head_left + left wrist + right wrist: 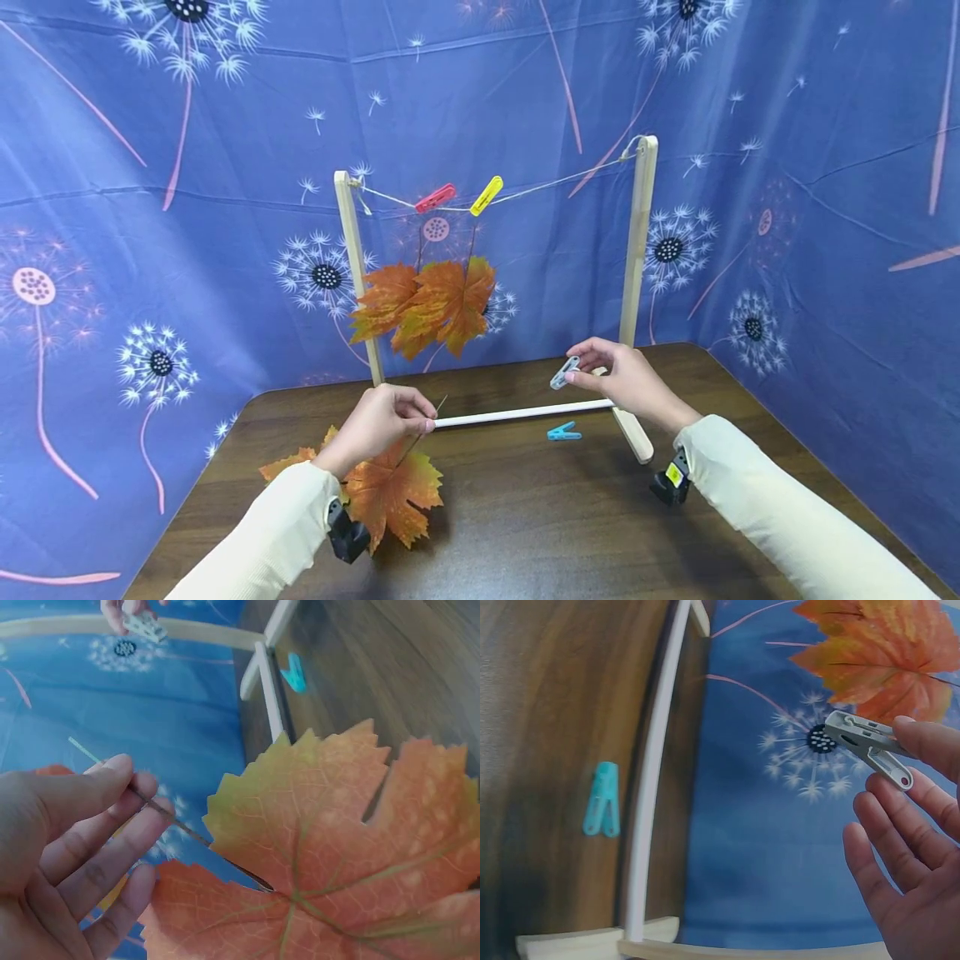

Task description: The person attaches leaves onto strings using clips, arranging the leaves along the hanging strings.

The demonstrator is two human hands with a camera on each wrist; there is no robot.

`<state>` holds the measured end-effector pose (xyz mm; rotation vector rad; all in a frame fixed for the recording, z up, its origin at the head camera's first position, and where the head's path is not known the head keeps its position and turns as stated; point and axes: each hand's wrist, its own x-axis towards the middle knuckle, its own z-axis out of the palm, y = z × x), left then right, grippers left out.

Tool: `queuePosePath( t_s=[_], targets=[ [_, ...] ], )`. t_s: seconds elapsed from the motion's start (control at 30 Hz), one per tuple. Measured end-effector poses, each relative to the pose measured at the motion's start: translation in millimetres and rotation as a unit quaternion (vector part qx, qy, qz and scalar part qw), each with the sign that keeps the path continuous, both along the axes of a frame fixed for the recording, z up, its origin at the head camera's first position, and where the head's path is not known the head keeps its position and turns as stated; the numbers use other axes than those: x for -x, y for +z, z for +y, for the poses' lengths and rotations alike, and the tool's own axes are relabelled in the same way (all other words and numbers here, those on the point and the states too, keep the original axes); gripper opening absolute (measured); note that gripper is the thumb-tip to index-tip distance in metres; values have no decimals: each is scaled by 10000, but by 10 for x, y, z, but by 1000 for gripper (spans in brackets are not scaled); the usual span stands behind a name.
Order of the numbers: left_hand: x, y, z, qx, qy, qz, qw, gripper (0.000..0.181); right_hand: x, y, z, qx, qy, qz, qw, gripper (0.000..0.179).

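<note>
My left hand pinches the thin stem of an orange autumn leaf between thumb and forefinger. The leaf hangs below that hand, its tip of stem sticking up past the fingers. My right hand holds a grey clothespin by one end, its other end pointing left toward the frame. Above and between the hands, a red clothespin and a yellow clothespin sit on a sagging string. Two orange leaves dangle by their stems from these pins.
A wooden frame with two posts carries the string, and a white bar joins its base. On the brown table lies a blue clothespin near the right foot. Another leaf shows behind the left forearm.
</note>
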<state>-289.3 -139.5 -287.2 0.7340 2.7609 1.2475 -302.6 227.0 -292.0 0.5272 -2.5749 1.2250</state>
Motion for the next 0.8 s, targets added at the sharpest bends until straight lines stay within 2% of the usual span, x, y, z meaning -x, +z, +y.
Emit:
queuePosePath(
  t_s=[0.27, 0.6, 0.8],
  targets=[
    [47, 192, 278, -340, 426, 102, 9985, 5, 0, 262, 12, -221, -108, 257, 9994, 35],
    [116, 449, 578, -699, 580, 464, 9948, 6, 17, 588, 37, -297, -226, 401, 9985, 35],
    [178, 545, 767, -1047, 686, 535, 9907, 6, 41, 804, 40, -369, -252, 521, 9976, 35]
  ],
)
